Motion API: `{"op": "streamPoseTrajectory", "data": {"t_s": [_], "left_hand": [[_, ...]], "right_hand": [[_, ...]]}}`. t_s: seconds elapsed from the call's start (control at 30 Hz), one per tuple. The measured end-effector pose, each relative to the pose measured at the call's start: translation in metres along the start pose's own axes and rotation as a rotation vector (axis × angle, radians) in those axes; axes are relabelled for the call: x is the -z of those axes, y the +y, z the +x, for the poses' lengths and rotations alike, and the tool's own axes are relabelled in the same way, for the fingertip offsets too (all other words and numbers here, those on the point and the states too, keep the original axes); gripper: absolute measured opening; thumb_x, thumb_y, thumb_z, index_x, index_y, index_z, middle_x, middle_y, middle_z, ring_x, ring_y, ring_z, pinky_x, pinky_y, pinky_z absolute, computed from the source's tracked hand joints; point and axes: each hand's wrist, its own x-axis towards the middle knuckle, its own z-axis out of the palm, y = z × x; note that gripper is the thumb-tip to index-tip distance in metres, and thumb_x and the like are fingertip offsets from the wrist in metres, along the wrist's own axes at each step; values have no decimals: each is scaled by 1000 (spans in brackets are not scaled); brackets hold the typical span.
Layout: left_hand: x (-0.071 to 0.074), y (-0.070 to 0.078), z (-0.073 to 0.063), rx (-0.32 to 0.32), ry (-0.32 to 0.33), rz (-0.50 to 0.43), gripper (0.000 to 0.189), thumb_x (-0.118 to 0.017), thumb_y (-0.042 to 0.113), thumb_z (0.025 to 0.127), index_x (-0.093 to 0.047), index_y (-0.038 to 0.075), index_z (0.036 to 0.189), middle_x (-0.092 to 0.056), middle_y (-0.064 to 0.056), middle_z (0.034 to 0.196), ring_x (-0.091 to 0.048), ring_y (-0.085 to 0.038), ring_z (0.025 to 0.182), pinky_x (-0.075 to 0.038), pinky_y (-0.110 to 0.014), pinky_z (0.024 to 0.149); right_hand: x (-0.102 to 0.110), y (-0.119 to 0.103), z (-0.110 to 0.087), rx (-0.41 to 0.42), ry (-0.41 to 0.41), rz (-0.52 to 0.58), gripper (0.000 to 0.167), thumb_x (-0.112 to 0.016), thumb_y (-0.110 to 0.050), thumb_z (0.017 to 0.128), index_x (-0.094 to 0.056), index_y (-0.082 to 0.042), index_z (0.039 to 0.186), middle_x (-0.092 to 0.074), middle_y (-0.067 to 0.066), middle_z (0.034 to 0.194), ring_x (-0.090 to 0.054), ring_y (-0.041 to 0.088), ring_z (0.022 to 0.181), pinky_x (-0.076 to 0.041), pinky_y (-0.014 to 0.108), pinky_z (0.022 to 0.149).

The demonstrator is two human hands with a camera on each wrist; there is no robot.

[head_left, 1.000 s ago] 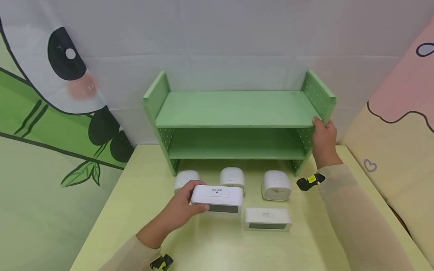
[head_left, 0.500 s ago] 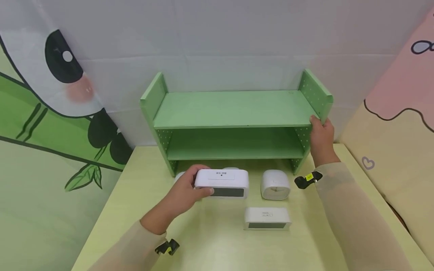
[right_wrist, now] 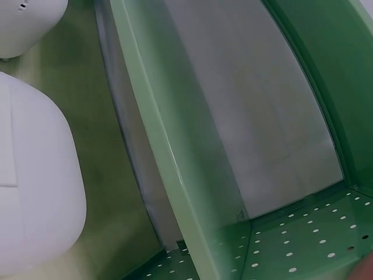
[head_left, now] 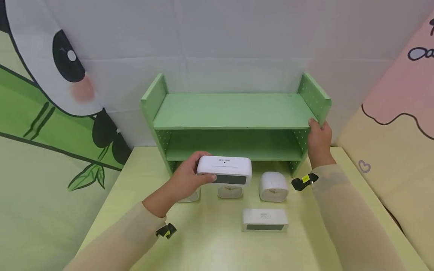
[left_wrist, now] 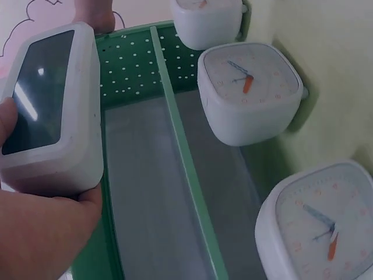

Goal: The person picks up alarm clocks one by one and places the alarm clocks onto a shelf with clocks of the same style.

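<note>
Left hand [head_left: 184,176] is pinching the left end of a glossy white, brick-shaped, plastic-looking clock [head_left: 224,165], thumb on its dark display side. Clock is hanging above the pale yellow-green counter [head_left: 190,242], in front of the shelf. One-ended hold on smooth casing: free end could swing down or slip.

Beneath and just beyond, a white, rounded-square clock with a pale dial [head_left: 230,192] is sitting partly hidden; a low pass could knock it. Its two neighbours, a left rounded clock [head_left: 190,197] and a right rounded clock [head_left: 273,186], are crowding the shelf front.

Right hand [head_left: 319,141] is gripping the right front corner of the green, two-board shelf [head_left: 230,109]; a hard pull might shift it.

Edges: lower board's lip could be catching the clock's base. Open room is lying between the boards, wider above the top one.
</note>
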Motion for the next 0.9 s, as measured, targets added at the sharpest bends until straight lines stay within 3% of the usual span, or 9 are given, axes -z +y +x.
{"op": "streamPoseTrajectory", "data": {"t_s": [0.27,0.57,0.7,0.9], "left_hand": [[1,21,20,-26,-26,17,57,-76,3,92,-48,10,141,-55,-13,139,-59,-28,120,-54,-39,91],[-1,51,47,-28,-35,-33,56,-74,2,93,-48,9,142,-57,-10,137,-61,-25,115,-54,-37,87],[4,62,53,-43,-30,-4,55,-74,6,94,-48,10,142,-58,-7,135,-61,-24,113,-53,-38,87],[15,79,65,-56,-10,24,55,-74,11,96,-47,13,143,-57,-3,136,-60,-24,112,-51,-41,85]], "right_hand": [[5,0,-2,11,27,-4,49,-50,-31,107,-52,-4,147,-56,3,134,-43,17,132,-29,28,113],[9,0,2,-4,23,1,49,-51,-32,107,-51,-5,148,-56,1,133,-43,17,132,-28,28,114],[5,2,1,-5,21,-2,47,-52,-31,107,-53,-5,146,-58,1,129,-43,17,130,-29,30,113],[0,2,-2,6,-10,-3,49,-49,-31,108,-51,-6,149,-57,7,137,-45,17,131,-29,36,117]]}}
